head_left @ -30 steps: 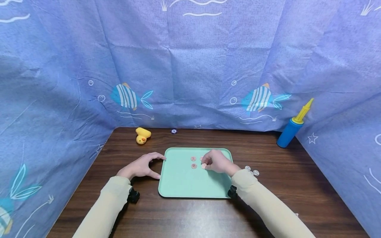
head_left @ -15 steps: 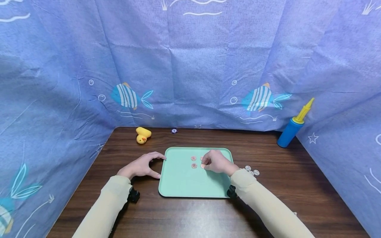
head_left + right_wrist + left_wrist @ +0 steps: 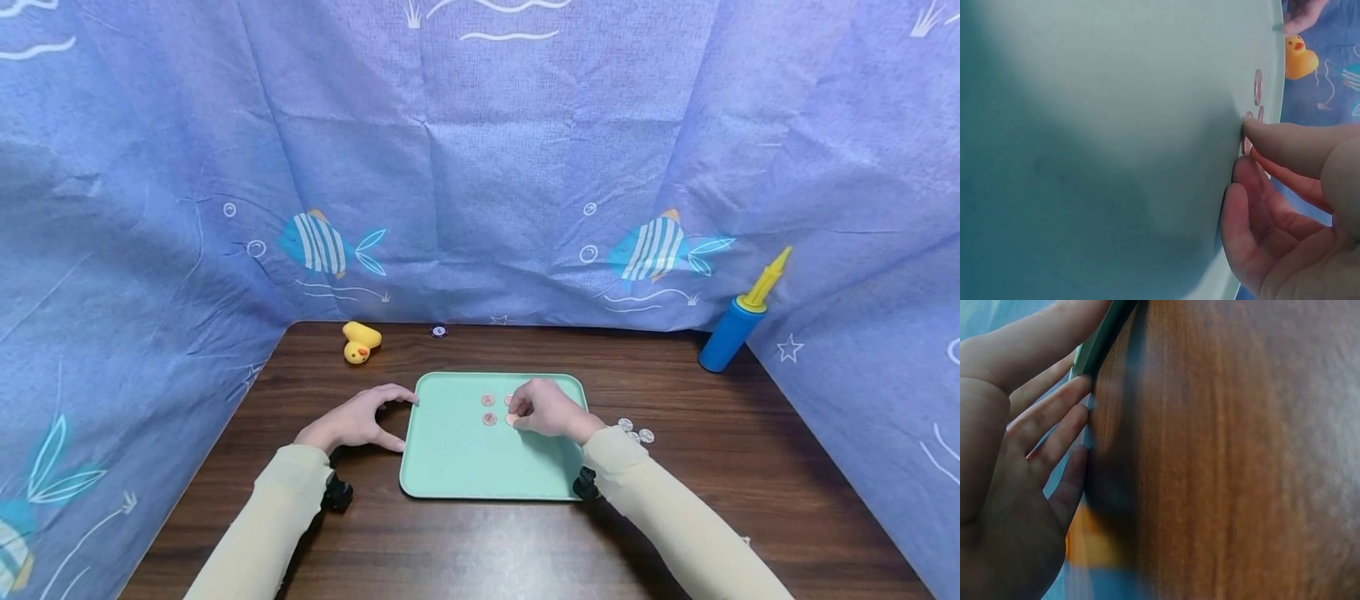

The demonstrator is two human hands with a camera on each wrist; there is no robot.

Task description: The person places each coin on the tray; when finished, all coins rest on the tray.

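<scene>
A pale green tray (image 3: pixel 480 475) lies on the wooden table. On it, two copper-coloured coins (image 3: pixel 489 419) form a column, with a third coin (image 3: pixel 508 400) partly hidden by my right hand (image 3: pixel 550 407). The thumb and index finger of that hand pinch another copper-coloured coin (image 3: pixel 1246 145), low at the tray's surface; its edge shows in the right wrist view. My left hand (image 3: pixel 360 417) is at the tray's left rim, thumb and fingers spread apart, fingertips touching the edge. In the left wrist view the left fingers (image 3: pixel 1063 412) rest against the rim.
Several silver-coloured coins (image 3: pixel 646 436) lie right of the tray, beside the right sleeve. At the back stand a yellow toy duck (image 3: pixel 362 342), a small dark chip (image 3: pixel 438 332) and a blue hand pump (image 3: pixel 726 335). Blue fish-print cloth (image 3: pixel 495 167) surrounds the table.
The pinched coin has shifted slightly left into line with the other coins over the last second. The left hand and the tray stay in place.
</scene>
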